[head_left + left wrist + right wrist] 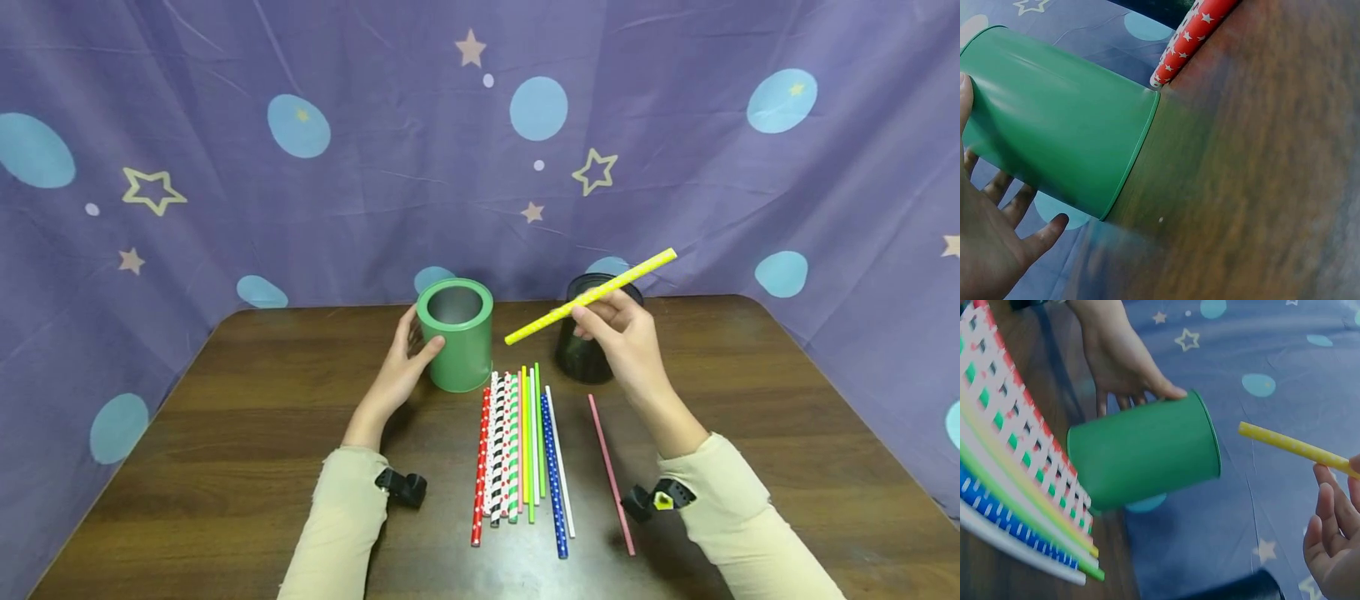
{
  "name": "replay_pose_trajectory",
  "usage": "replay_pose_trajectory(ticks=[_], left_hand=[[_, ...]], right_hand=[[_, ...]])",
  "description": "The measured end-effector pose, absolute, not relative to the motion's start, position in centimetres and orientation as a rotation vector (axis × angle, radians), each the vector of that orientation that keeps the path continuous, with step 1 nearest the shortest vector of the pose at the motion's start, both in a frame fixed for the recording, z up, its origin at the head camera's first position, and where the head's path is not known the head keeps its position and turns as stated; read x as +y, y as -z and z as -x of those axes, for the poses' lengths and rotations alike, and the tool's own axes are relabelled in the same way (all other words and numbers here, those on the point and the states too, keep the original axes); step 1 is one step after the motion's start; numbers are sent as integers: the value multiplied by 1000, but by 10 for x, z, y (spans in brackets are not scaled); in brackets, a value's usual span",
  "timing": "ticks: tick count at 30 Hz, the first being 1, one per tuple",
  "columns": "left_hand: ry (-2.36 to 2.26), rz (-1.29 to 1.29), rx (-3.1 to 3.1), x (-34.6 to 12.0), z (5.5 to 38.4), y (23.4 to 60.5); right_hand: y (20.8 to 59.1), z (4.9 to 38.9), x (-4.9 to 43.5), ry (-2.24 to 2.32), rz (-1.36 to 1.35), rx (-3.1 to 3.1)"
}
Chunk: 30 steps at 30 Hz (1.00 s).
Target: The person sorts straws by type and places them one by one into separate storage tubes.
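My right hand (pixel 628 342) pinches a yellow paper straw with pale dots (pixel 592 297), raised and slanting with its lower end towards the green can. This straw (pixel 1294 446) also shows in the right wrist view. My left hand (pixel 397 371) holds the green can (pixel 460 357) from its left side, thumb across the front near the rim and fingers round the back. The can stands upright on the table with its mouth open. Just in front of it lies a row of patterned and plain paper straws (pixel 513 450), among them red, striped, green, white and blue ones.
A black can (pixel 581 354) stands behind my right hand, partly hidden by it. One pink straw (pixel 611 475) lies apart on the right of the brown wooden table (pixel 247 450). A purple curtain with stars (pixel 405 167) hangs behind the table.
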<state>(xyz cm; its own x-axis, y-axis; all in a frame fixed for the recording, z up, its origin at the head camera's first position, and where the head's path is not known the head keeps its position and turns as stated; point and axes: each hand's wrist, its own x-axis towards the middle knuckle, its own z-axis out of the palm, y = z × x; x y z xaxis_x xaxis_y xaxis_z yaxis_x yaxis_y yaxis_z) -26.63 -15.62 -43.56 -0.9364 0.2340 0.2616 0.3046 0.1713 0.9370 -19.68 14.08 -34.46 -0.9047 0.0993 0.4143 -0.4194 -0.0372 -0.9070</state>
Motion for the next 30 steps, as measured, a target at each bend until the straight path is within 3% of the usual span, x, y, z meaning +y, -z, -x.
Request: replay_pose_trajectory(ticks=[15,30], left_hand=[[1932,519,-2374,-156,260,427],[1904,535,-2372,-155,266,434]], right_hand=[[353,235,62,-1866,-375,-1974],[359,246,36,-1583,-298,-2219]])
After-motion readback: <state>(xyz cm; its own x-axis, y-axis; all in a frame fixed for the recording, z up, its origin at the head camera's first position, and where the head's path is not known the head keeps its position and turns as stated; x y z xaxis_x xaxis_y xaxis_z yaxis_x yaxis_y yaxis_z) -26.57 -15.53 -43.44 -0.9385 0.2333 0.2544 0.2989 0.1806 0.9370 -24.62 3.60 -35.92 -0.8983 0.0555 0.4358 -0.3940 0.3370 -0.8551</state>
